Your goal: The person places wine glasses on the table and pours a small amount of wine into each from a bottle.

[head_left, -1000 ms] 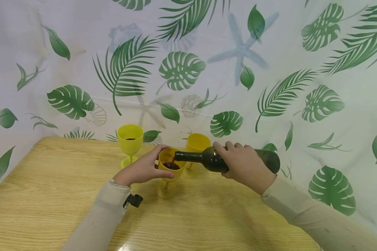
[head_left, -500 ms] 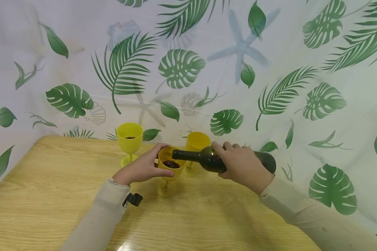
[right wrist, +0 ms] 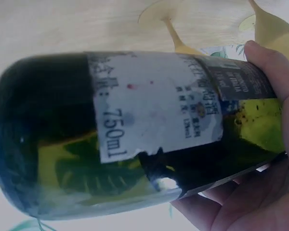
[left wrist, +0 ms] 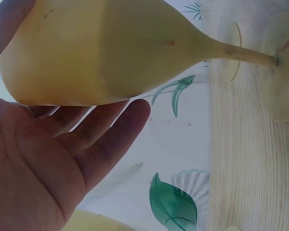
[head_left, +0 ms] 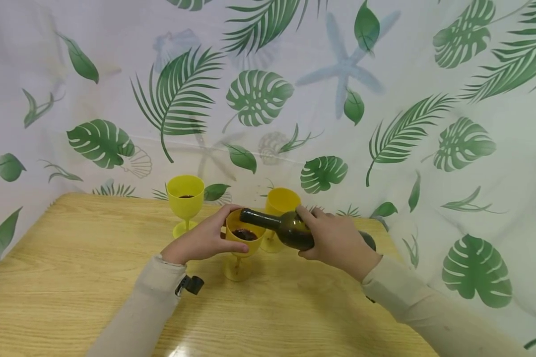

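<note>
My left hand [head_left: 201,239] holds the bowl of a yellow goblet [head_left: 238,248], thumb on the near side and fingers round the far side. Dark red liquid [head_left: 244,234] lies in its bowl, and its foot stands on the table. In the left wrist view the goblet [left wrist: 101,53] sits between the thumb and the fingers. A dark green wine bottle [head_left: 290,230] is gripped round its body by my right hand [head_left: 339,243]. The bottle's mouth is over the goblet's bowl, with no stream visible. A torn white label marked 750ml shows on the bottle [right wrist: 154,106] in the right wrist view.
Another yellow goblet [head_left: 185,198] with dark liquid stands behind my left hand. A third goblet [head_left: 283,199] stands behind the bottle, its inside only partly visible. The wooden table [head_left: 94,277] ends at a leaf-patterned curtain [head_left: 259,99].
A dark red stream ran from the bottle's mouth a second ago and is gone now. The bottle has shifted left and its base end has come down. The left hand has stayed put.
</note>
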The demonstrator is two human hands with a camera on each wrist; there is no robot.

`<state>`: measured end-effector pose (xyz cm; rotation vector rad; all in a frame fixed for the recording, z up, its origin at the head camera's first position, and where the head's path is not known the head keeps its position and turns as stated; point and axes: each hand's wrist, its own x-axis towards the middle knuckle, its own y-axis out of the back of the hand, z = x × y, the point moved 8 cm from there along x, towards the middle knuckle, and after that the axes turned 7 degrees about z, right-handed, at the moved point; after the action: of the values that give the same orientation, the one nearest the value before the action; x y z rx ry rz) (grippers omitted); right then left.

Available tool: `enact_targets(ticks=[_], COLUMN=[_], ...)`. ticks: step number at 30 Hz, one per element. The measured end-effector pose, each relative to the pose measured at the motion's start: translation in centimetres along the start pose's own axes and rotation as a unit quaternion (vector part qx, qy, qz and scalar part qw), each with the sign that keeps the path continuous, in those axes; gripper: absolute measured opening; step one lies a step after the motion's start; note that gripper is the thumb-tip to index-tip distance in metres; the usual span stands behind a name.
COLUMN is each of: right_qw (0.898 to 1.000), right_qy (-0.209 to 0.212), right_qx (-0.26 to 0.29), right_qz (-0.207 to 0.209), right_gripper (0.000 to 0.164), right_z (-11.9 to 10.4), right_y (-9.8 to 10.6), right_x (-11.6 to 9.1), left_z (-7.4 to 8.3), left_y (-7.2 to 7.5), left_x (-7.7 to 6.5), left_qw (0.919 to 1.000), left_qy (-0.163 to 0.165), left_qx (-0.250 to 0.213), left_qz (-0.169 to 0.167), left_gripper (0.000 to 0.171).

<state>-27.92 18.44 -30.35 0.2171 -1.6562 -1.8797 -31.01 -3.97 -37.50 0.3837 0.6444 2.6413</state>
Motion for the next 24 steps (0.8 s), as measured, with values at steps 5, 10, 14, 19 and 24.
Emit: enact_targets(ticks=[5,10,14,19,24], right_qw=[0.999,0.995,0.991,0.984,0.966], right_qy=[-0.032,-0.057,-0.075,-0.088,-0.142], right_qx=[0.042,0.08,0.101,0.136,0.194], right_qz=[-0.003,0.016,0.038,0.077,0.096], right_gripper=[0.098,0.096,0.094,0.096,0.092], right_z=[0.3,0.5,0.2,-0.4,0.4], right_y=[-1.3,-2.1,-2.8,-3.1,-3.8], right_x=[-0.4,-0.7,-0.8,-0.7,-0.7], left_z=[0.2,0.1,-0.2,-0.4,-0.2], left_y=[-0.2,-0.2,-0.4,-0.3,-0.2], left_x=[0.0,0.0,0.0,0.0,0.2], left_qw=[1.0,1.0,0.9998,0.9996,0.9999], left_qy=[-0.003,0.005,0.015,0.018,0.005], left_qx=[0.001,0.008,0.016,0.021,0.009], left_qz=[-0.002,0.001,0.001,0.003,0.006], left_gripper=[0.091,0.094,0.1,0.101,0.092])
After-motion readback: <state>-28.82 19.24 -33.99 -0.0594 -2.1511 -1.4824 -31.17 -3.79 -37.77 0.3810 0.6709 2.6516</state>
